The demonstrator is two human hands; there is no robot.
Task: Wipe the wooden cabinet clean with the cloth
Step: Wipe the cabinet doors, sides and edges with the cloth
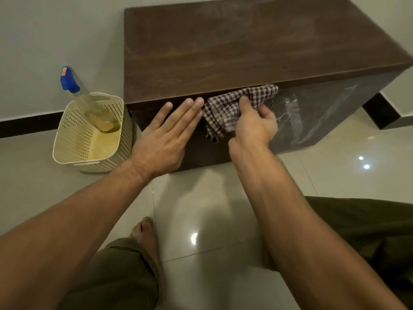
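Glossy tile floor, low wooden cabinet [245, 52] upper centre. Right hand [254, 124] fingers bunched on checked cloth [225, 108], pressed to the front face just under the top edge. Left hand [165, 135] flat, fingers spread, bracing just left of it. Smears, probably residue, lie frame-right; open run that way.

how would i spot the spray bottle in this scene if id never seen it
Start at the dark brown wooden cabinet. On the floor at its left end stands a cream perforated plastic basket. The clear spray bottle leans inside it, the only thing with a blue trigger head.
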